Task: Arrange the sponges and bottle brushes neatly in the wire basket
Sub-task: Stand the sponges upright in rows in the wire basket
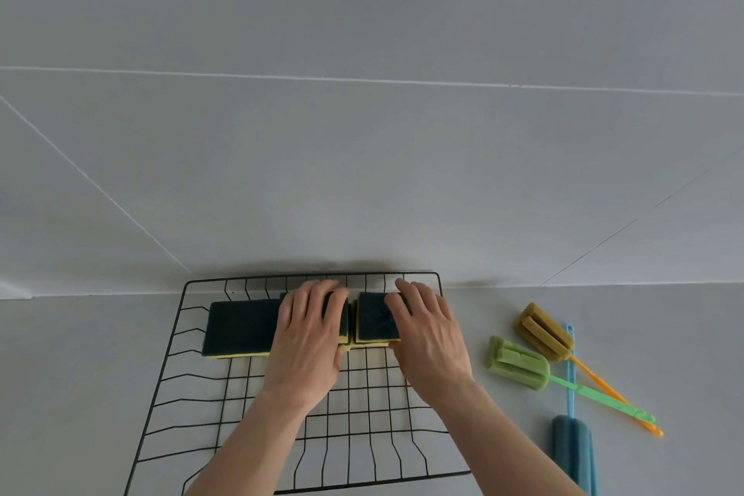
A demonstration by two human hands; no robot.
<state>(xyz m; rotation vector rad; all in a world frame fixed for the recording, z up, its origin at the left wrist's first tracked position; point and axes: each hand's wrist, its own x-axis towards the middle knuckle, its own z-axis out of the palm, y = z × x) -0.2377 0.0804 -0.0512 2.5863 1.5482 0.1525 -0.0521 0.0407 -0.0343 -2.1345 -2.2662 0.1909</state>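
Note:
A black wire basket point(177, 338) sits on the grey counter against the wall. Three green-topped yellow sponges lie in a row along its far side: the left sponge point(239, 328) is uncovered, my left hand point(308, 338) lies flat on the middle sponge point(343, 316), and my right hand point(428, 334) rests on the right sponge point(376, 316). Both hands press with fingers spread over the sponges. Three bottle brushes lie on the counter to the right of the basket: mustard head with orange handle point(543, 330), green point(519, 362), and blue point(571, 451).
A grey tiled wall point(362, 133) rises directly behind the basket. The near half of the basket floor point(362, 415) holds nothing. The brush handles cross one another at the right.

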